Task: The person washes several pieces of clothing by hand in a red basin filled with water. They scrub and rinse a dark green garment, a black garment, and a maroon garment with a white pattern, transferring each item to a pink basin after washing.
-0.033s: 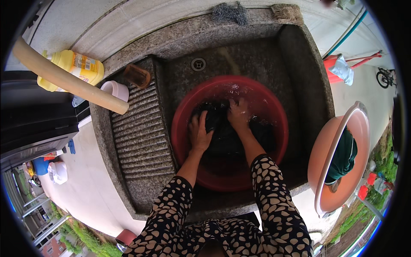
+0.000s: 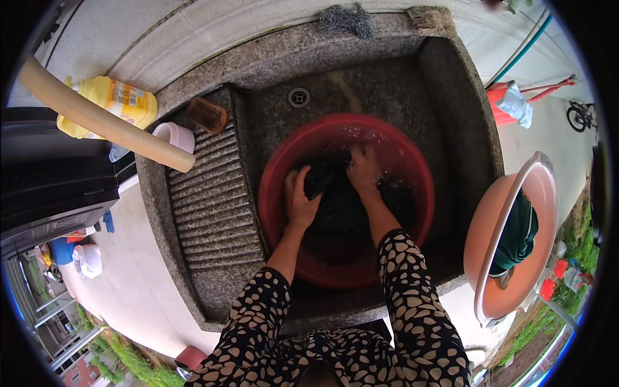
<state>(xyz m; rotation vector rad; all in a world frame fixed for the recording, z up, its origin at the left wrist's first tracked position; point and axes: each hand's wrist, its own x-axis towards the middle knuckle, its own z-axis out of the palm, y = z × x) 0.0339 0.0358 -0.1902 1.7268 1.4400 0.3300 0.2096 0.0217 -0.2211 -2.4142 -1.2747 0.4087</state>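
A red round basin (image 2: 422, 213) stands in the stone sink (image 2: 380, 77), with water and a dark wet cloth (image 2: 338, 206) in it. My left hand (image 2: 301, 200) is at the basin's left side, its fingers and thumb curled round a fold of the cloth. To the right and a little farther off, my right hand (image 2: 364, 169) grips the same cloth, fingertips down and partly hidden by water and fabric. Some white suds float near the far rim. What kind of garment the cloth is, I cannot tell.
Left of the basin is a ribbed washboard (image 2: 213, 206) with a brown block (image 2: 206, 115) and a pinkish-white cup (image 2: 174, 137) at its far end. A beige pipe (image 2: 122, 126) crosses before a yellow jug (image 2: 132, 103). At right, a pink tub (image 2: 480, 238) holds green cloth (image 2: 516, 235).
My left fingers have drawn slightly closer round the cloth, and a dark fold now stands up beside them. My right hand has shifted very slightly right and nearer.
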